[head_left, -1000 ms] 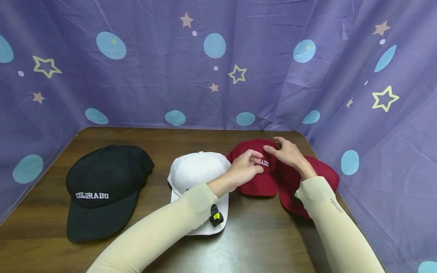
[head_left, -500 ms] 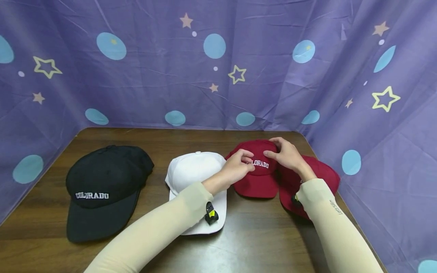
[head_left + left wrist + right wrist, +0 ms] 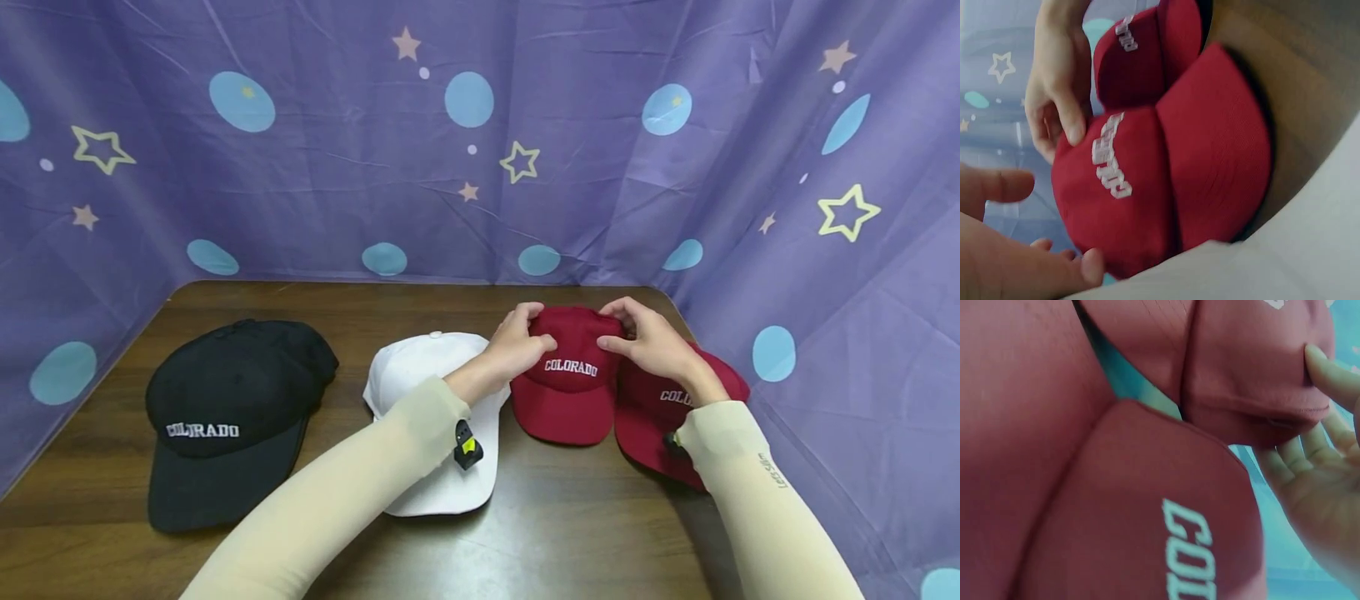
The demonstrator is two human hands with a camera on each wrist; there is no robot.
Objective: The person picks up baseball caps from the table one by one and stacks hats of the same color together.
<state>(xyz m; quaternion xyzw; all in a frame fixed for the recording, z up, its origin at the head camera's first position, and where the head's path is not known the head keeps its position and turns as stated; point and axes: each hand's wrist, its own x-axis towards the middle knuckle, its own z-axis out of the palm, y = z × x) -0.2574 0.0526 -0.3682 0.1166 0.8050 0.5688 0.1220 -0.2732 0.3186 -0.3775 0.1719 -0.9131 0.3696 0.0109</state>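
Observation:
In the head view a red baseball cap (image 3: 570, 354) lettered COLORADO lies between my two hands, brim toward me. My right hand (image 3: 652, 340) grips its right side; in the right wrist view the thumb (image 3: 1325, 372) presses into the crown and the fingers are behind the edge. My left hand (image 3: 512, 346) is at the cap's left side, fingers spread. In the left wrist view its thumb (image 3: 1091, 267) meets the crown's edge while another finger stands apart. A second red cap (image 3: 660, 433) sits to the right, partly hidden under my right wrist.
A white cap (image 3: 435, 367) lies under my left forearm, its front covered by the sleeve. Farther left is a black COLORADO cap (image 3: 228, 408). The wooden table (image 3: 555, 517) is enclosed by a purple patterned curtain (image 3: 337, 183) at the back and sides.
My left hand has moved from in front of the red cap to its left side. My right hand has taken hold of the cap, which has come slightly nearer.

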